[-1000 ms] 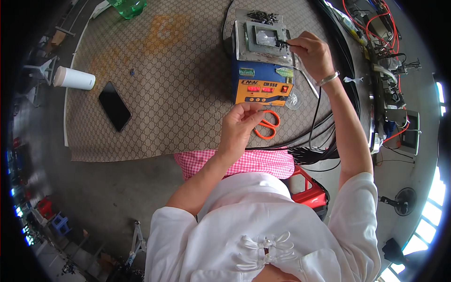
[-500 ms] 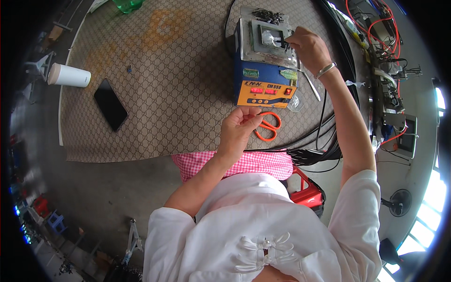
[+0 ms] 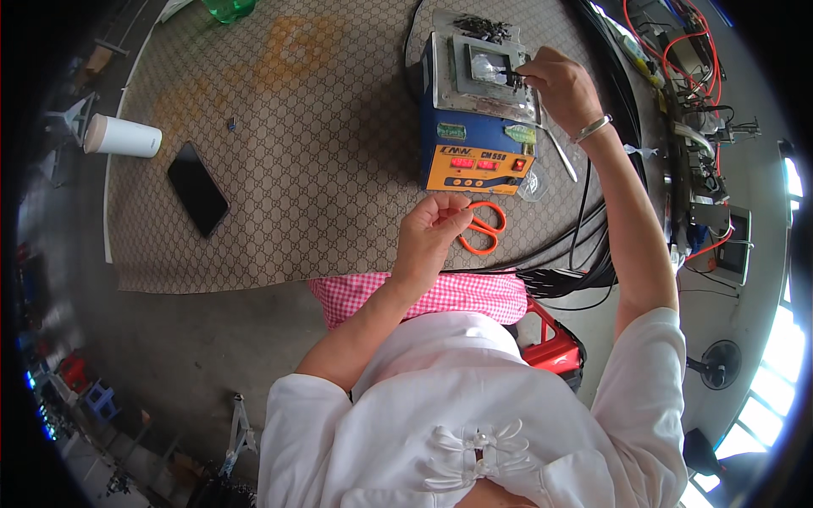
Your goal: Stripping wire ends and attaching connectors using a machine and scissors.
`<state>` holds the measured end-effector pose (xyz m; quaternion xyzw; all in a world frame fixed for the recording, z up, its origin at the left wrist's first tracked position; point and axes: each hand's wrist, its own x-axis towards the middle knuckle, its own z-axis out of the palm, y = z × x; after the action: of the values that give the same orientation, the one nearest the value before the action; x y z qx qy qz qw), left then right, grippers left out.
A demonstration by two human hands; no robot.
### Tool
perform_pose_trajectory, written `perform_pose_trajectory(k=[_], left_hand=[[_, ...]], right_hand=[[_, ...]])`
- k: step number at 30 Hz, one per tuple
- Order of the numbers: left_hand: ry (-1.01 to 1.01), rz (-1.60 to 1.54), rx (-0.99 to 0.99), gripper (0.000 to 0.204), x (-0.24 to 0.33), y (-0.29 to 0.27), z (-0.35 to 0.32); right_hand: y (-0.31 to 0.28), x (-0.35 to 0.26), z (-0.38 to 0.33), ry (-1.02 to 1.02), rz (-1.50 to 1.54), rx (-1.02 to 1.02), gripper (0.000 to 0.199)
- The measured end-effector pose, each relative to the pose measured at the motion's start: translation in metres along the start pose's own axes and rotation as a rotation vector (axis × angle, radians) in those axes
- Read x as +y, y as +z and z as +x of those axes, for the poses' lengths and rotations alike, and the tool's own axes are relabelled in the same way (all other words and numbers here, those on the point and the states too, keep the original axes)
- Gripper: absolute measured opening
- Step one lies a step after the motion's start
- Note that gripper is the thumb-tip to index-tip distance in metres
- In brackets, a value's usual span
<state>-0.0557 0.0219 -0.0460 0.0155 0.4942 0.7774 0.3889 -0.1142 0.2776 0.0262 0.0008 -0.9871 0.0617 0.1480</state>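
A blue box-shaped solder pot (image 3: 436,140) with an orange front panel and red lit displays stands at the far right of the table. Its square metal well holds a shiny silvery surface (image 3: 484,68). At the well's right side, my right hand (image 3: 566,87) pinches a short black wire piece (image 3: 513,79) whose end is over the silvery surface. In front of the machine my left hand (image 3: 434,233) is closed, thumb against fingers; whatever is between them is too small to make out. Scissors with orange handles (image 3: 483,243) lie just right of it, their blades hidden.
A heap of short black pieces (image 3: 484,28) rests behind the well. Beside the machine are a thin metal stick (image 3: 561,157) and a clear round lid (image 3: 533,184). Black cables (image 3: 593,245) run along the right. A phone (image 3: 198,188) and white cup (image 3: 123,136) occupy the left.
My right hand has shifted very slightly to the right and down, still pinching the black wire piece. The left hand stays in place.
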Motion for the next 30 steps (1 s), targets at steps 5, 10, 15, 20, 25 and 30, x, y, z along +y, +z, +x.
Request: perform_pose_trajectory(k=[5,10,15,20,25,30], left_hand=[[-0.003,0.001,-0.003,0.013,-0.001,0.001,-0.001],[-0.009,-0.005,-0.009,0.013,-0.001,-0.001,0.0],[-0.014,-0.014,-0.003,0.013,-0.002,-0.001,0.0],[-0.011,-0.01,0.002,0.014,-0.001,0.001,-0.001],[-0.003,0.006,0.002,0.014,0.005,0.003,-0.004],[0.091,0.003,0.006,0.014,0.02,0.014,-0.003]], right_hand=[[0.005,0.003,0.0,-0.009,-0.003,0.006,0.011],[0.007,0.003,0.001,0.008,-0.022,-0.014,0.011],[0.006,0.001,0.001,0.014,-0.017,-0.017,0.011],[0.003,0.004,-0.002,-0.014,0.099,0.043,0.011],[-0.007,-0.002,-0.022,0.149,0.404,0.045,0.015],[-0.013,-0.027,-0.054,0.434,1.033,0.021,0.017]])
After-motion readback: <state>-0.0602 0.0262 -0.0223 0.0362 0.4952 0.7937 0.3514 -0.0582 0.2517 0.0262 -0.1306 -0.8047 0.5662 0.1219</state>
